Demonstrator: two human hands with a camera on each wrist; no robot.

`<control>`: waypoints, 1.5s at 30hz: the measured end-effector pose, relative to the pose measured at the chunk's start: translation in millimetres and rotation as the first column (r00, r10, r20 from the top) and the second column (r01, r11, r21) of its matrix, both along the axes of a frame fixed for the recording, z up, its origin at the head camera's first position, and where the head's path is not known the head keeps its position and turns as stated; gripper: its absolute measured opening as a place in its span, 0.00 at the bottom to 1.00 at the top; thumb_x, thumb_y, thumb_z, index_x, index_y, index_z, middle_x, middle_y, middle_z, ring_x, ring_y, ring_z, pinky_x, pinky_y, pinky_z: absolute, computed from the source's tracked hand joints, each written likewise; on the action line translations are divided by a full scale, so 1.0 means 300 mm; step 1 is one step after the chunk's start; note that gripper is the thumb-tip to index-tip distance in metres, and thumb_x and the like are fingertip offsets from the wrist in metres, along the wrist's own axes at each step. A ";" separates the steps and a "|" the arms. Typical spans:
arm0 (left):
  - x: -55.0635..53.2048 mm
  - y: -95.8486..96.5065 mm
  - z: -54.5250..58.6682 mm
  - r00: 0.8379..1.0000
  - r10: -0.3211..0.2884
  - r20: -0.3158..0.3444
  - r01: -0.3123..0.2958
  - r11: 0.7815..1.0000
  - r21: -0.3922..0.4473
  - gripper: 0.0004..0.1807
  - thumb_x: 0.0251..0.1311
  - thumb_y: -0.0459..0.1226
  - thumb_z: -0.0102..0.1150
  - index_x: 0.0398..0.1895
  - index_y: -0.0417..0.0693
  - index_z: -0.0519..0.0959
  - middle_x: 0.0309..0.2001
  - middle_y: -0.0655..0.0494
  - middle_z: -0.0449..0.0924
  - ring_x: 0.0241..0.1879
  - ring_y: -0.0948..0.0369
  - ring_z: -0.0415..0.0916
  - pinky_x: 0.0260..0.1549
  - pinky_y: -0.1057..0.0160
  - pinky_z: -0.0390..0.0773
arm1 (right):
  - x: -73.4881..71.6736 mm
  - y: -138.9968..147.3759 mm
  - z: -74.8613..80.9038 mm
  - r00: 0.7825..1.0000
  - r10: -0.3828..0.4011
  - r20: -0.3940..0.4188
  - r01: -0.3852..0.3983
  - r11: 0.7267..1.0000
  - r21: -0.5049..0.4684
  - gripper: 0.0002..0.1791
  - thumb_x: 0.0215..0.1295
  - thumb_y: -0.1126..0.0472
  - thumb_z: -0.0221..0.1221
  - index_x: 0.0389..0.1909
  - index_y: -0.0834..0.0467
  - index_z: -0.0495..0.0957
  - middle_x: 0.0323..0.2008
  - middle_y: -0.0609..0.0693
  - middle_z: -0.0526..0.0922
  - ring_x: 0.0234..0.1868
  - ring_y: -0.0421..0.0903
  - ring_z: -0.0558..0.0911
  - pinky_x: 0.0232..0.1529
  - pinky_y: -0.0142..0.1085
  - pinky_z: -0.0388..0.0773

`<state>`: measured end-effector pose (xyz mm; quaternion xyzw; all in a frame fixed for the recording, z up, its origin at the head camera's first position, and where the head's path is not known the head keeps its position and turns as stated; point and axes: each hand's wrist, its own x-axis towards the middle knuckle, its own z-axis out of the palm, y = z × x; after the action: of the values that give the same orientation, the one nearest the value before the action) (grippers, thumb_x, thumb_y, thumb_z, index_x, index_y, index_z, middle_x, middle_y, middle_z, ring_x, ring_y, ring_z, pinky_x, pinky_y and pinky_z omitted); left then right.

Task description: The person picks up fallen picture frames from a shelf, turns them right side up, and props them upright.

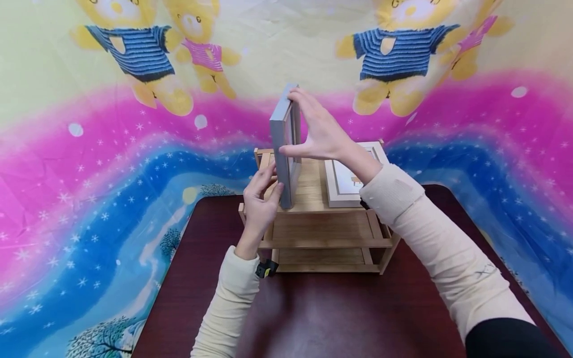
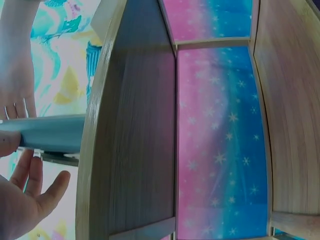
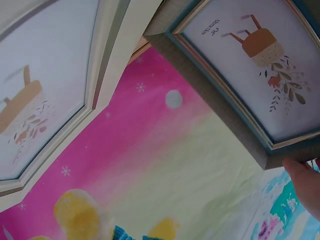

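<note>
A grey picture frame (image 1: 282, 149) is held upright, edge toward me, over the left part of a wooden rack's top shelf (image 1: 311, 189). My left hand (image 1: 261, 201) grips it low, thumb on one side and fingers on the other. Up at the top, my right hand (image 1: 320, 132) spans the upper corner, fingers on the top edge and thumb on the near edge. In the right wrist view the grey frame (image 3: 210, 82) shows a potted-plant print behind its glazing. A dark piece (image 2: 60, 159) juts from the frame's back in the left wrist view.
A white picture frame (image 1: 332, 191) with a similar print sits on the right of the top shelf, under my right forearm. Lower slatted shelves (image 1: 322, 228) lie beneath. The rack stands on a dark red table (image 1: 331, 313), before a printed bear backdrop (image 1: 277, 44).
</note>
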<state>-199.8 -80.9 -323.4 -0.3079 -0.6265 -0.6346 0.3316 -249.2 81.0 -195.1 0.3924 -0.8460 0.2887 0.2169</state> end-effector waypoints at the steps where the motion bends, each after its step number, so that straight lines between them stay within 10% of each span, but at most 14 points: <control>1: 0.002 0.004 -0.001 1.000 0.017 -0.008 -0.018 1.000 -0.003 0.23 0.51 0.18 0.54 0.53 0.23 0.69 0.43 0.32 0.73 0.46 0.55 0.71 0.47 0.51 0.73 | -0.001 0.003 0.001 1.000 0.005 0.004 -0.005 1.000 0.004 0.49 0.44 0.48 0.66 0.63 0.65 0.55 0.66 0.58 0.56 0.65 0.47 0.55 0.64 0.39 0.52; 21: 0.004 0.054 -0.011 0.987 0.143 -0.068 -0.144 0.990 -0.011 0.23 0.50 0.19 0.55 0.53 0.26 0.70 0.41 0.34 0.74 0.43 0.46 0.73 0.40 0.49 0.76 | -0.031 0.038 0.011 0.986 0.141 0.090 -0.141 0.990 -0.014 0.48 0.43 0.54 0.67 0.64 0.65 0.54 0.65 0.58 0.57 0.64 0.48 0.60 0.63 0.35 0.56; 25: -0.002 0.036 0.004 0.988 0.140 0.071 -0.139 0.990 -0.015 0.22 0.53 0.22 0.55 0.53 0.25 0.70 0.41 0.32 0.74 0.43 0.43 0.73 0.38 0.48 0.77 | -0.036 0.044 0.009 0.981 0.166 0.105 -0.163 0.986 -0.034 0.47 0.43 0.56 0.67 0.63 0.65 0.54 0.65 0.57 0.57 0.64 0.47 0.59 0.63 0.34 0.54; 31: -0.022 0.010 0.036 0.933 0.158 0.322 -0.099 0.976 -0.192 0.19 0.56 0.28 0.56 0.52 0.31 0.74 0.42 0.37 0.78 0.42 0.50 0.77 0.39 0.55 0.78 | -0.037 0.056 0.007 0.977 0.178 0.119 -0.173 0.984 -0.049 0.46 0.44 0.57 0.67 0.63 0.64 0.55 0.65 0.56 0.57 0.65 0.46 0.58 0.64 0.35 0.53; 38: -0.041 -0.026 0.049 0.957 0.259 0.130 -0.197 0.909 -0.367 0.13 0.55 0.28 0.55 0.44 0.32 0.79 0.35 0.40 0.80 0.35 0.52 0.79 0.29 0.60 0.80 | -0.038 0.055 0.004 0.972 0.195 0.134 -0.187 0.980 -0.075 0.46 0.43 0.59 0.68 0.63 0.64 0.54 0.65 0.56 0.57 0.65 0.46 0.58 0.64 0.36 0.54; 45: -0.046 -0.076 0.066 0.933 0.356 -0.050 -0.338 0.824 -0.454 0.10 0.55 0.26 0.53 0.40 0.32 0.80 0.33 0.42 0.80 0.31 0.53 0.79 0.26 0.60 0.79 | -0.037 0.045 0.012 0.974 0.190 0.126 -0.186 0.982 -0.043 0.46 0.44 0.58 0.67 0.64 0.64 0.55 0.65 0.56 0.56 0.65 0.46 0.58 0.64 0.33 0.54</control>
<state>-213.7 -103.8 -303.4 -0.2460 -0.8091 -0.4045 0.3481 -260.4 94.5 -191.4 0.4476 -0.8128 0.3458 0.1395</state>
